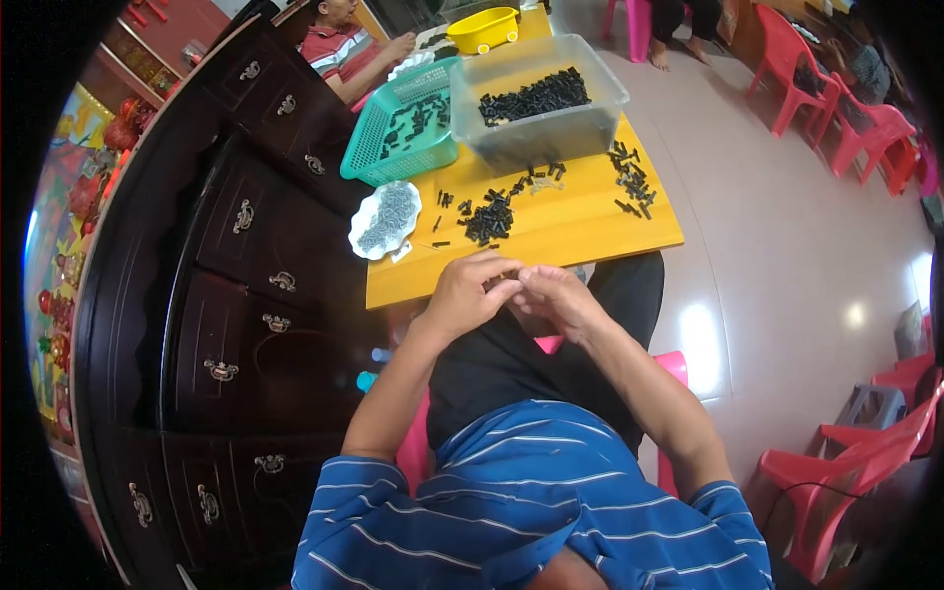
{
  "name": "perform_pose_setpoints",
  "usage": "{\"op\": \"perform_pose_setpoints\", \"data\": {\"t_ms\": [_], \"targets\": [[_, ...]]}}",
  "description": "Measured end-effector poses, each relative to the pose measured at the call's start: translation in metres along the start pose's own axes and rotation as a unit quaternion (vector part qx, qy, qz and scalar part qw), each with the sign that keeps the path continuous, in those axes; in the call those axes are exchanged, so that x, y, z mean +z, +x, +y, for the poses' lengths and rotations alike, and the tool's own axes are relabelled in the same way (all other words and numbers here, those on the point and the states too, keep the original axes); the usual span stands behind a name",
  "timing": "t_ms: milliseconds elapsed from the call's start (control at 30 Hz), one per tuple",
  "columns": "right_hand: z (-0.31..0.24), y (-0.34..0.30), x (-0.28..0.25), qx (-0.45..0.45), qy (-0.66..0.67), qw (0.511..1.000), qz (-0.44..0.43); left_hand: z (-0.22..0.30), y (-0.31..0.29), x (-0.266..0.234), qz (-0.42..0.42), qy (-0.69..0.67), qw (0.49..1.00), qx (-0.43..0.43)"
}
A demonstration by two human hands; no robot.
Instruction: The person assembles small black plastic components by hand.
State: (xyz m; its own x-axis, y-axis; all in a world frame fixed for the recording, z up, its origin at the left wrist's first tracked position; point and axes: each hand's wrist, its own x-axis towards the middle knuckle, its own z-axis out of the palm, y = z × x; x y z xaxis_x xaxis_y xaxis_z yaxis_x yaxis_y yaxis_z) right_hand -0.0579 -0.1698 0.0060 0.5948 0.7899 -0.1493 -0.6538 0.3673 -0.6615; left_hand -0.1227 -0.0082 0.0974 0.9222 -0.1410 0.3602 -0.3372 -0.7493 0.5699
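My left hand (468,293) and my right hand (559,295) meet over my lap, just off the near edge of the yellow table (590,228). Fingers and thumbs of both are closed in a pinch, tips together. Something small and dark shows between them, mostly hidden by the fingers. Beyond the hands lies a heap of small black tube-like parts (489,218). Left of it, a white scalloped dish (360,222) holds many thin silvery pins. Another scatter of black parts (634,182) lies along the table's right side.
A green mesh basket (405,167) and a translucent tub (541,147), both with black parts inside, stand farther back. Behind them is a yellow basin (482,31), and a person (339,49) sits at left. Dark drawers (246,295) flank my left; pink chairs (865,452) stand right.
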Motion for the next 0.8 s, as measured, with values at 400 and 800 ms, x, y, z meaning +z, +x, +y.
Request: {"op": "perform_pose_setpoints", "data": {"t_ms": [400,800], "targets": [[0.000,-0.007,0.012,0.020,-0.123,0.991,0.055,-0.097,0.043,-0.068,-0.025,0.141,0.976,-0.162],[-0.001,-0.003,0.007,0.031,-0.095,0.994,0.051,-0.087,0.024,0.004,0.044,0.110,0.991,-0.066]]}}
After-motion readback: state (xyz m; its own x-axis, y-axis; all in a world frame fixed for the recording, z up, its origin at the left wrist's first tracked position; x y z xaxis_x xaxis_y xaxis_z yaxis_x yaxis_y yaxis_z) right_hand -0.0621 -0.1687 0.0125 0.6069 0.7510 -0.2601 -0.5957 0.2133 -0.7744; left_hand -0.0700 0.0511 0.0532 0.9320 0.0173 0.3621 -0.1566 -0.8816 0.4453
